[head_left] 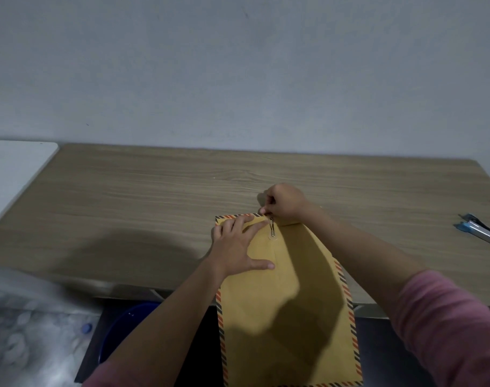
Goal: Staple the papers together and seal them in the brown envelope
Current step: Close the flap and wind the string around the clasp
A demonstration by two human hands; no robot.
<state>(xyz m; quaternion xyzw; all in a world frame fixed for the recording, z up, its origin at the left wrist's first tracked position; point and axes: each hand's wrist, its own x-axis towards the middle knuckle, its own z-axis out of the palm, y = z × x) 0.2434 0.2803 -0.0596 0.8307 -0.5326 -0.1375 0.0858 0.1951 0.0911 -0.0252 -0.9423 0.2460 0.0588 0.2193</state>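
A brown envelope (285, 303) with a red and black striped border lies on the wooden table (154, 191) and hangs over its near edge. The flap at the far end is folded down. My left hand (238, 244) presses flat on the envelope's upper left part, fingers spread. My right hand (284, 203) is at the flap's top edge, its fingers pinched on the metal clasp (272, 228) in the middle of the flap. The papers are not visible. A blue and silver stapler (481, 230) lies far right on the table.
A white surface (12, 174) adjoins the table on the left. Below the table's near edge stand a blue bucket (124, 328) and a pale blurred object (23, 331) at lower left. A grey wall rises behind.
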